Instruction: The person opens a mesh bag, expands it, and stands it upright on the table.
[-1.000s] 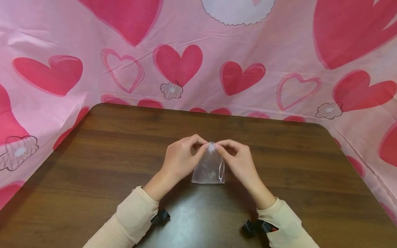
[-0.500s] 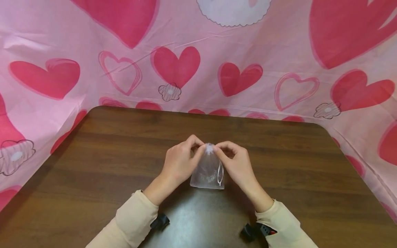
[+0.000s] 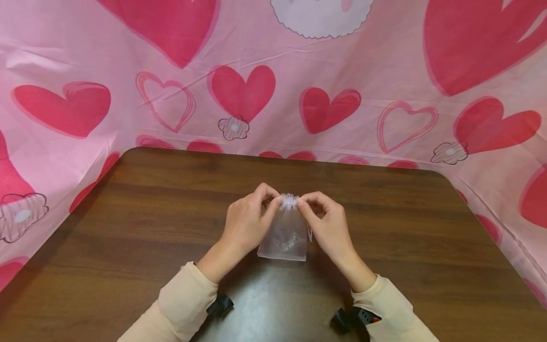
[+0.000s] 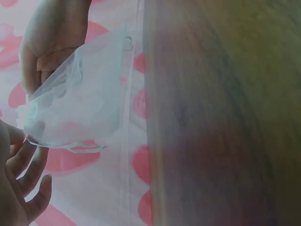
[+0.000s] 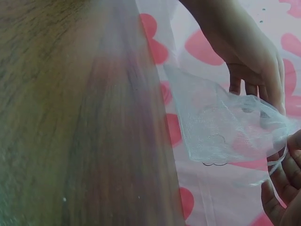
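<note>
A sheer white organza drawstring pouch (image 3: 283, 232) hangs between the two hands, its gathered, ruffled mouth at the top. My left hand (image 3: 245, 221) pinches the left side of the mouth between thumb and fingertip. My right hand (image 3: 328, 223) pinches the right side the same way. Pale shiny specks show on the pouch's lower half. In the left wrist view a thin white ribbon loop (image 4: 87, 148) dangles from the mouth beside the pouch. The right wrist view shows the see-through pouch (image 5: 221, 127) with fingers visible behind its mesh.
Beneath the hands lies a dark brown wooden table (image 3: 171, 190) with rounded far corners. A pink cloth (image 3: 290, 61) printed with hearts rises behind it and along its sides. Black devices (image 3: 220, 306) are strapped at both wrists near the beige sleeves (image 3: 183, 299).
The fingertips have drawn slightly apart, and the pouch's mouth looks wider and more ruffled. The pouch's bottom has swung a little left, and the ribbon loop is now mostly behind the right hand.
</note>
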Demonstrator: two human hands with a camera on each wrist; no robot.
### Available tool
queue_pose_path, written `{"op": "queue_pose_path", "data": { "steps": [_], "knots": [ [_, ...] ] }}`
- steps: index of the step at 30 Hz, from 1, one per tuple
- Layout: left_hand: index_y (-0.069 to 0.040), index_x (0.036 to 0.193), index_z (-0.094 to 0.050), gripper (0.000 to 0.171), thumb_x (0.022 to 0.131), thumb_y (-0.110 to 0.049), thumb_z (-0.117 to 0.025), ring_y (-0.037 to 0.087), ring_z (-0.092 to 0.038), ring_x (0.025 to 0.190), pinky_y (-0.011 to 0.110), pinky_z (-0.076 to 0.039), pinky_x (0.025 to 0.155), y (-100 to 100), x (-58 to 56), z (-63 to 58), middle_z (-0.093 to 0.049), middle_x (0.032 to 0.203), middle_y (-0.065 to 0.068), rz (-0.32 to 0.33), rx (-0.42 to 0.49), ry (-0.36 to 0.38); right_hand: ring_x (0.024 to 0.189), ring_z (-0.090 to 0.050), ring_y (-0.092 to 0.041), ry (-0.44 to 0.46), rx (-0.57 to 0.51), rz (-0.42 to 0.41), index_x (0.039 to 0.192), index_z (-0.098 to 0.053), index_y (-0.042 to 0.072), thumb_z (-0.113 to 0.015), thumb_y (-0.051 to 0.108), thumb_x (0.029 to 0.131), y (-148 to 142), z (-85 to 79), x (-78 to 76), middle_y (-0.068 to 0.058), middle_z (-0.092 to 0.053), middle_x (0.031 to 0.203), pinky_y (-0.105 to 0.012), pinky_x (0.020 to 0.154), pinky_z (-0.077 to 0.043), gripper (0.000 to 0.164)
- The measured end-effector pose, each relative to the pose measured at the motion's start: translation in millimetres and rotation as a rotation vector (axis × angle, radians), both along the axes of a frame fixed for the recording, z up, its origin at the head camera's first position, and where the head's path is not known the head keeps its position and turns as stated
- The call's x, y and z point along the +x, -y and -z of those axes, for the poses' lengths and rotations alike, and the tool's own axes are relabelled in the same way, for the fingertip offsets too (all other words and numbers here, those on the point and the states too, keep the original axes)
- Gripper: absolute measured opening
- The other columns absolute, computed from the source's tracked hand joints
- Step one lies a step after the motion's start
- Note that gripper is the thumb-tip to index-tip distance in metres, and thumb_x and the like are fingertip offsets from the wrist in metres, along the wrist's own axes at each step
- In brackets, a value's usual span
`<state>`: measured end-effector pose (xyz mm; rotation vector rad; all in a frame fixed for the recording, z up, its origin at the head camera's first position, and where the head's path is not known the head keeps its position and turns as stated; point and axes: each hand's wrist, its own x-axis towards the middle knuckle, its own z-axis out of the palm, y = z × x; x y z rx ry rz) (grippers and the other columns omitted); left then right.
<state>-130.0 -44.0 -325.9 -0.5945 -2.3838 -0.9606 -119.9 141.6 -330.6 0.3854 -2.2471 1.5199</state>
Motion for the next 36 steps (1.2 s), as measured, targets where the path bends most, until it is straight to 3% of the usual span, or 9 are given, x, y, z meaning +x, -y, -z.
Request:
{"op": "queue_pose_path", "data": {
  "steps": [12, 21, 27, 36],
  "knots": [
    [-0.015, 0.099, -0.062, 0.01, 0.097, -0.025, -0.064, 0.014, -0.062, 0.066, 0.039, -0.046, 0.059, 1, -1.7, -2.9, -0.069, 0.08, -0.004, -0.011, 0.008, 0.028, 0.074, -0.059, -0.015, 0.008, 0.002, 0.009, 0.09, -0.072, 0.004, -0.073, 0.01, 0.09, -4, -4.6, -1.4, -0.004, -0.069, 0.084, -0.022, 0.068, -0.047, 0.006],
    [-0.016, 0.099, -0.062, 0.011, 0.098, -0.026, -0.064, 0.019, -0.065, 0.07, 0.042, -0.047, 0.063, 4, -3.0, -3.8, -0.07, 0.084, -0.003, -0.029, 0.024, 0.06, 0.069, -0.057, -0.015, -0.004, -0.012, -0.006, 0.09, -0.071, 0.002, -0.072, 0.012, 0.091, -7, -3.6, -3.6, -0.004, -0.066, 0.078, -0.024, 0.061, -0.047, 0.01],
    [-0.016, 0.098, -0.062, 0.011, 0.097, -0.027, -0.064, 0.017, -0.064, 0.07, 0.042, -0.047, 0.062, 6, -4.2, -4.2, -0.07, 0.084, -0.003, -0.037, 0.024, 0.051, 0.068, -0.056, -0.014, -0.005, -0.022, -0.013, 0.091, -0.071, -0.001, -0.072, 0.014, 0.092, -8, -4.3, -5.1, -0.004, -0.065, 0.077, -0.023, 0.061, -0.048, 0.014],
    [-0.016, 0.099, -0.063, 0.011, 0.098, -0.026, -0.064, 0.017, -0.062, 0.067, 0.042, -0.047, 0.062, 9, -6.3, -5.2, -0.071, 0.085, -0.002, -0.046, 0.029, 0.047, 0.068, -0.057, -0.014, -0.022, 0.008, 0.015, 0.088, -0.071, 0.003, -0.073, 0.01, 0.09, -12, -7.4, -7.0, -0.004, -0.066, 0.078, -0.021, 0.061, -0.046, 0.007]
  ]
}}
